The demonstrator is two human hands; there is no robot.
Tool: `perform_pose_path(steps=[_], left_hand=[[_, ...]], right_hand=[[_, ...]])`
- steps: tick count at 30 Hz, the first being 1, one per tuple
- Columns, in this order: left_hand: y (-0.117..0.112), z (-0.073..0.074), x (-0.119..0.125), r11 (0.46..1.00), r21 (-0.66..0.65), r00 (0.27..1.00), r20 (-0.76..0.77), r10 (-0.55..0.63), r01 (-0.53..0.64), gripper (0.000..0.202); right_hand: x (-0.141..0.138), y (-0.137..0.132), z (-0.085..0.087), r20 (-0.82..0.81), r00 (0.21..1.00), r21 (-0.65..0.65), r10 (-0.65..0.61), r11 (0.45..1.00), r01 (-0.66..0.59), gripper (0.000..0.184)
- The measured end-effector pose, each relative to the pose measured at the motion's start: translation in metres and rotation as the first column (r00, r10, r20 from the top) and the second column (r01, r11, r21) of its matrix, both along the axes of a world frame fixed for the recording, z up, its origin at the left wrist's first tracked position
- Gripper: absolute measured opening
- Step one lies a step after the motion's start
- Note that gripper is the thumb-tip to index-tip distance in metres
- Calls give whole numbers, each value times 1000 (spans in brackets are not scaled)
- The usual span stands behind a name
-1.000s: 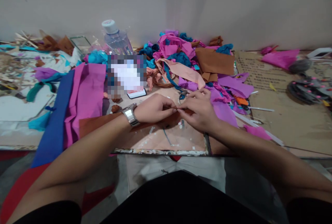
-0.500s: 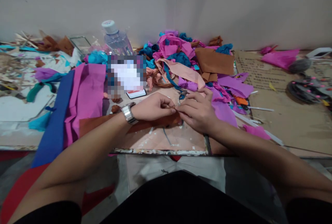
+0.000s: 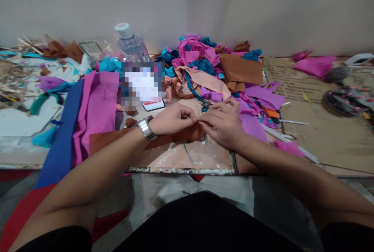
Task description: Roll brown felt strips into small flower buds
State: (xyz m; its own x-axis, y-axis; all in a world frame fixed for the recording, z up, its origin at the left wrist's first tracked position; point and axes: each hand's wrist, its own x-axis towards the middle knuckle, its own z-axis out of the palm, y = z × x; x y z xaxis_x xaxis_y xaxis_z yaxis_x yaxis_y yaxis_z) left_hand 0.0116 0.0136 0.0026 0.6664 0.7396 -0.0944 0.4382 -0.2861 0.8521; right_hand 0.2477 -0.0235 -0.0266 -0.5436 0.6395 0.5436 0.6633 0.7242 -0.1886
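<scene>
My left hand (image 3: 172, 119), with a metal watch (image 3: 145, 127) on its wrist, pinches the upper edge of a brown paper strip (image 3: 187, 133) lying on the work board. My right hand (image 3: 223, 123) meets it fingertip to fingertip and pinches the same strip. The strip runs left under my left forearm as a long brown band (image 3: 102, 141). Both hands have their fingers closed on the paper. Small scissors (image 3: 205, 107) lie just beyond my fingers.
A heap of pink, teal and brown paper scraps (image 3: 204, 65) fills the back. A water bottle (image 3: 131, 43) stands behind a phone (image 3: 154, 105). Blue and magenta sheets (image 3: 87, 111) hang at left. Cardboard (image 3: 318, 127) and a dark bundle (image 3: 344, 102) lie at right.
Both hands stay pinched together over the brown strip. The fingers have shifted slightly and the strip's edge between them has lifted a little.
</scene>
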Motion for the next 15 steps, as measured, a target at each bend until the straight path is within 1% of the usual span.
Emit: perform_pose_path(steps=[8, 11, 15], left_hand=[[-3, 3, 1, 996, 89, 1000, -23, -4, 6, 31], [-6, 4, 0, 984, 179, 998, -70, 6, 6, 34], [-9, 5, 0, 951, 310, 988, -148, 33, 15, 34]], right_hand=[[-2, 1, 2, -13, 1000, -42, -8, 999, 8, 12], [-3, 2, 1, -41, 999, -69, -20, 997, 17, 11], [-4, 3, -2, -90, 995, -102, -41, 994, 32, 9]])
